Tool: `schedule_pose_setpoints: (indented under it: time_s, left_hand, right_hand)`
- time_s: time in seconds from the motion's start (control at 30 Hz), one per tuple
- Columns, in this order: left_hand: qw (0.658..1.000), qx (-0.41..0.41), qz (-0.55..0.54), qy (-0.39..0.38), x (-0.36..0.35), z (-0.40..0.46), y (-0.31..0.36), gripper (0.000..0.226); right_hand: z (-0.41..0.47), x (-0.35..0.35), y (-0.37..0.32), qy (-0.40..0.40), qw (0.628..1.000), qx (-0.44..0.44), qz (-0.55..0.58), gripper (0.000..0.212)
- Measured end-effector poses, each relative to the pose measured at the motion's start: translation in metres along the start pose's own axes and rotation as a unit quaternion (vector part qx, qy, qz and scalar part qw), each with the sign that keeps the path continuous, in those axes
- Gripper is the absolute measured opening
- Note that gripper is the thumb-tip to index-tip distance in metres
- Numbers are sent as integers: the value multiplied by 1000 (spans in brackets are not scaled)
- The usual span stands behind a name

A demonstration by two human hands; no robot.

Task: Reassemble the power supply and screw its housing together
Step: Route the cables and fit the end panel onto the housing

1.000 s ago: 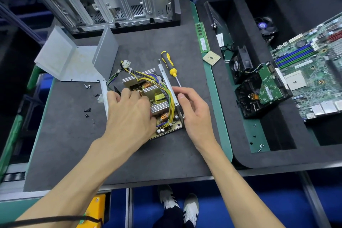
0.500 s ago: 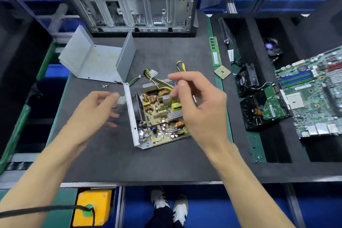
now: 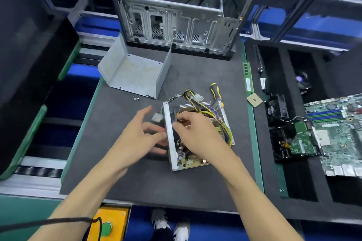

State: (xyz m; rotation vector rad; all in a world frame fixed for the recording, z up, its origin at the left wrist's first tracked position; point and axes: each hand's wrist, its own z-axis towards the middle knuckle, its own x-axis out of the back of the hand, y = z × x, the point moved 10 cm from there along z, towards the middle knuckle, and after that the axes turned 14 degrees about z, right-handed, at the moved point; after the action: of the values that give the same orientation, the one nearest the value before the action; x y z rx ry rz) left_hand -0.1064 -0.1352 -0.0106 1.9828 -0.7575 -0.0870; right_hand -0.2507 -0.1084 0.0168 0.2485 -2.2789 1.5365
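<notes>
Both our hands have closed in on the open power supply [image 3: 197,135] at the middle of the grey mat [image 3: 148,182].

Half a second ago our left hand [image 3: 141,135] hovered well to nine o'clock; now its loosely spread fingers touch the outer face of the metal side wall [image 3: 170,139]. Our right hand [image 3: 197,135] has dropped from above onto the circuit board, fingers pinched at the wall's inner edge; on what, we cannot tell. The housing cover [image 3: 135,72] lies at eleven o'clock, the screwdriver [image 3: 215,91] at one.
</notes>
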Motion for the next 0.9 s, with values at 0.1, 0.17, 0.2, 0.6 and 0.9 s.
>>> schedule_pose_setpoints:
  time_s: [0.1,0.17,0.2,0.6,0.9]
  left_hand:
    - [1000,-10,3,-10,0,4,-2,83]
    - [1000,-16,11,-17,0,7,-3,84]
    - [1000,-16,8,-21,-1,9,-4,85]
    - [986,-61,147,56,28,21,0,33]
    - [989,-91,108,39,24,20,4,23]
  right_hand:
    - [6,3,-4,26,999,14,15,20]
    - [8,3,-2,20,1000,7,4,31]
    - [8,3,-1,18,1000,2,-3,35]
    - [-18,-25,-9,16,997,-21,-78,24]
    - [-29,14,-17,-25,999,-20,-28,27]
